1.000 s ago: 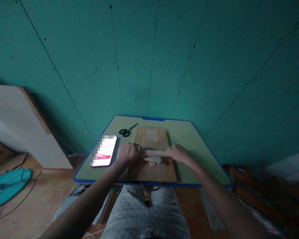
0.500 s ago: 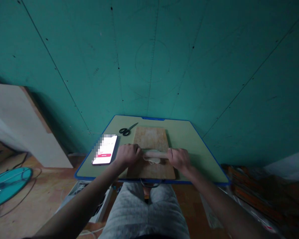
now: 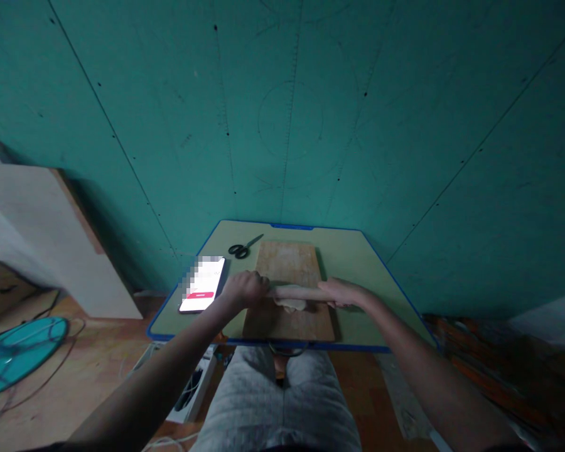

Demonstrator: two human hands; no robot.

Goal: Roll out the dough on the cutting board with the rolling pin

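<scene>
A pale rolling pin (image 3: 301,293) lies crosswise over a flattened piece of dough (image 3: 290,304) on a wooden cutting board (image 3: 287,260). My left hand (image 3: 248,289) is closed around the pin's left end, above the board's left edge. At the other end, my right hand (image 3: 343,292) grips the pin near the board's right edge, its fingers over the top. Part of the dough is hidden beneath the pin.
Black-handled scissors (image 3: 243,248) lie behind the left hand. A phone (image 3: 202,285) with a lit screen rests at the table's left. The small table (image 3: 367,263) has a blue rim and stands against a green wall (image 3: 287,125). A white board (image 3: 51,232) leans at left.
My right hand has shifted its hold, its wrist and fingers now lying flatter over the pin's end. The whole view has moved slightly; both hands remain on the pin.
</scene>
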